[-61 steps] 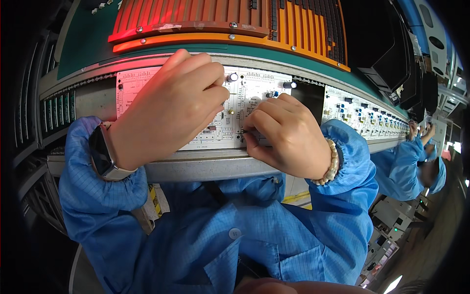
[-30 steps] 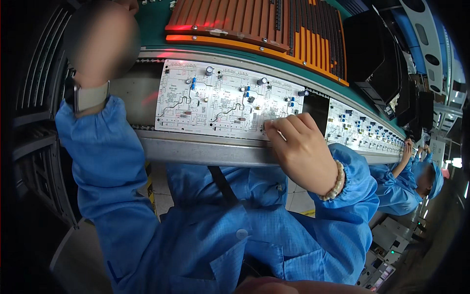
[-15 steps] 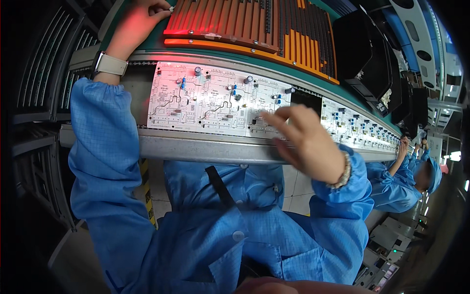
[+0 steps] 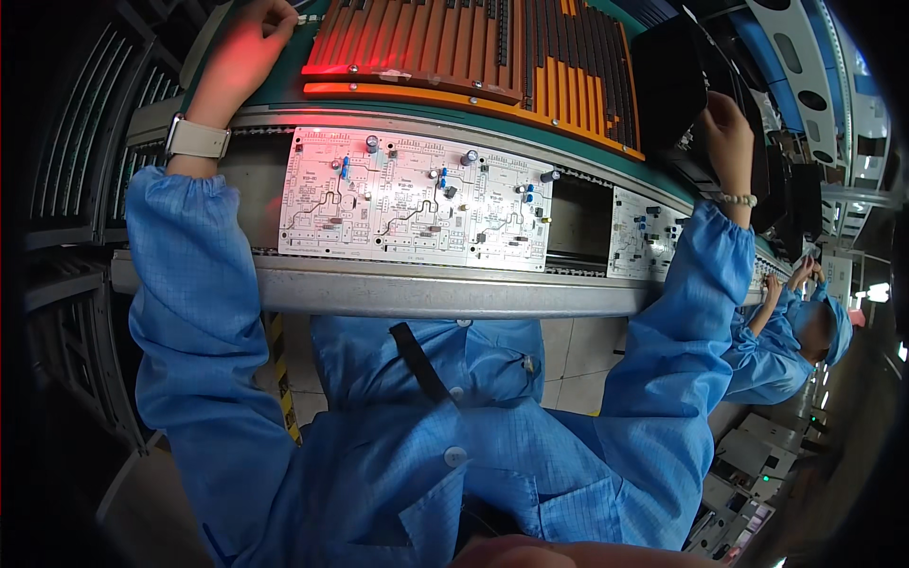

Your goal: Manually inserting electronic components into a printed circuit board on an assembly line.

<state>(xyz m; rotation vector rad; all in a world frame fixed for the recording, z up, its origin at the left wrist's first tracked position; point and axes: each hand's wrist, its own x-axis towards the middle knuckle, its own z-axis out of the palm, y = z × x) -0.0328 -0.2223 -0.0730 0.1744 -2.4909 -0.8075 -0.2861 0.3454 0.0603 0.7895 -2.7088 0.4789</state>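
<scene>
Green worktop (image 4: 287, 83) ran across the top of the head view, carrying an orange-brown slotted rack (image 4: 417, 47) with rows of dark parts in many of its right-hand channels, and red light splashed over its left end! Just in front, down in the track, lay the white circuit board (image 4: 417, 199), flat and face up behind a metal rail (image 4: 407, 287), right before the person's blue-sleeved body. Blue and dark components dotted it, and neither hand was on it. Over to the left, the left hand (image 4: 254, 49) was out beyond the track, fingers curled, thumb and fingertips drawn close, near small white pieces (image 4: 311, 19); whether it gripped one, you couldn't tell. And across on the other side, the right hand (image 4: 729, 133) was up at a black bin (image 4: 674, 80), fingers bent, fingertips lost against the dark; its hold couldn't be made out either. Second board (image 4: 644, 232) sat further right along the track, partly behind the right sleeve, with a blue-clad co-worker (image 4: 772, 355) beyond.
</scene>
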